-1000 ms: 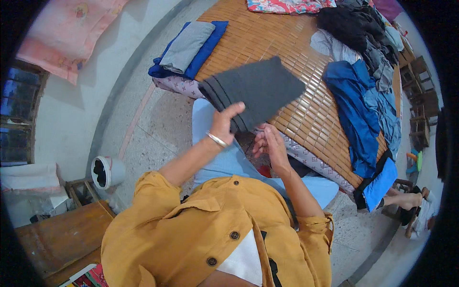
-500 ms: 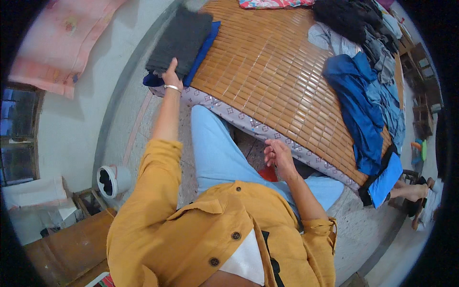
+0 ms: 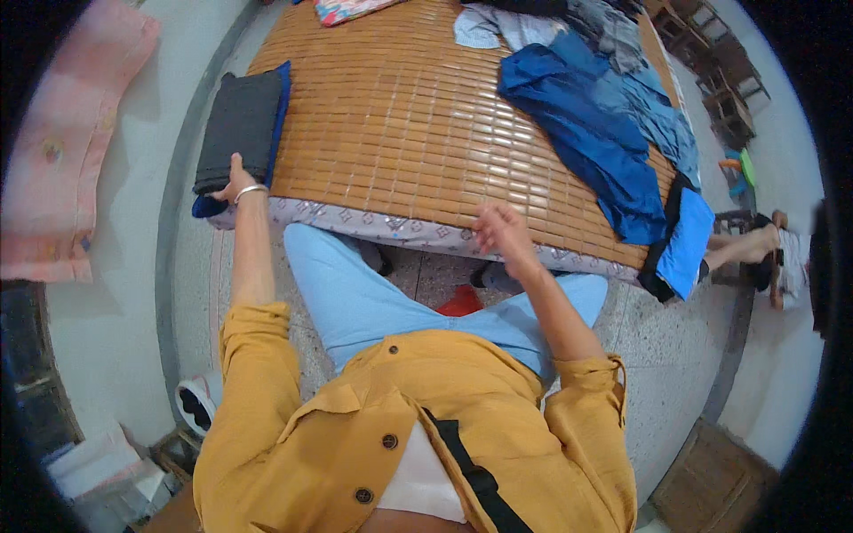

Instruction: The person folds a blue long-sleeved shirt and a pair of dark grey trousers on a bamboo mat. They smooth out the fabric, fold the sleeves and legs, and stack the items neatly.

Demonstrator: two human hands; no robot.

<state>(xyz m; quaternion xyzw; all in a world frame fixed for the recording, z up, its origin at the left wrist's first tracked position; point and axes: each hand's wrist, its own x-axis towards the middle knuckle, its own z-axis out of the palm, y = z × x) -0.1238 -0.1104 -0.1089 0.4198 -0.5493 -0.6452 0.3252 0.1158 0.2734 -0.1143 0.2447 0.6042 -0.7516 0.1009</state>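
My left hand [image 3: 235, 183] rests at the near edge of a stack of folded clothes, its thumb stretched up over the top and apart from the fingers. A dark grey folded garment [image 3: 238, 124] is uppermost in that stack, with a blue folded garment [image 3: 283, 102] showing beneath along the right side. Some of my left fingers are hidden at the edge. Over the bed's near edge hovers my right hand [image 3: 505, 233], empty, with loosely bent fingers apart. The stack lies on the near left corner of the bamboo mat [image 3: 382, 115].
Loose blue trousers [image 3: 586, 133] and other rumpled clothes [image 3: 613, 35] lie across the mat's right side. A bright blue and black folded piece [image 3: 684, 240] sits at the near right corner. Another person's leg [image 3: 746, 247] shows beyond it. A white bucket [image 3: 197, 401] stands at left.
My view has turned, so the bed appears squarer in front of me. My left hand stays at the stack's near edge; my right hand has risen to above the bed's edge.
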